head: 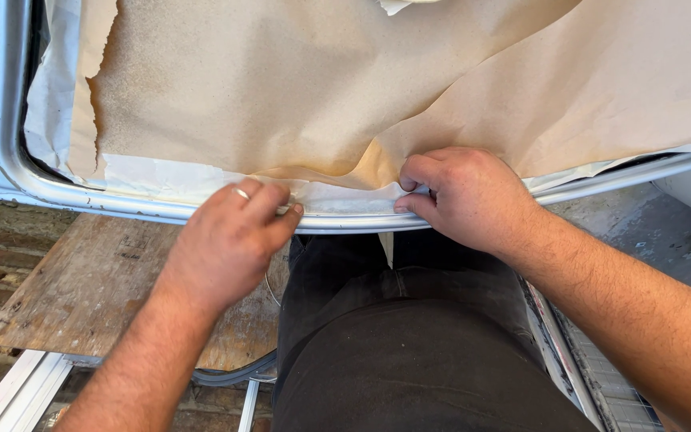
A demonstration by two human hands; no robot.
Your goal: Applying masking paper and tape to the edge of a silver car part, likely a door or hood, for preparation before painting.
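Masking paper (297, 88) draped over silver panel edge (121, 204) — left hand (229, 240) pinching white tape strip (337, 200), right hand (461, 196) clamped on same strip. Already ragged at left; hard tug likely to rip further — thin paper.

Two hands, left hand (229, 240) with one ring (241, 193) and right hand (461, 196); one brown paper sheet (321, 80); one white metal panel (9, 172); one wooden board (89, 288) near left.
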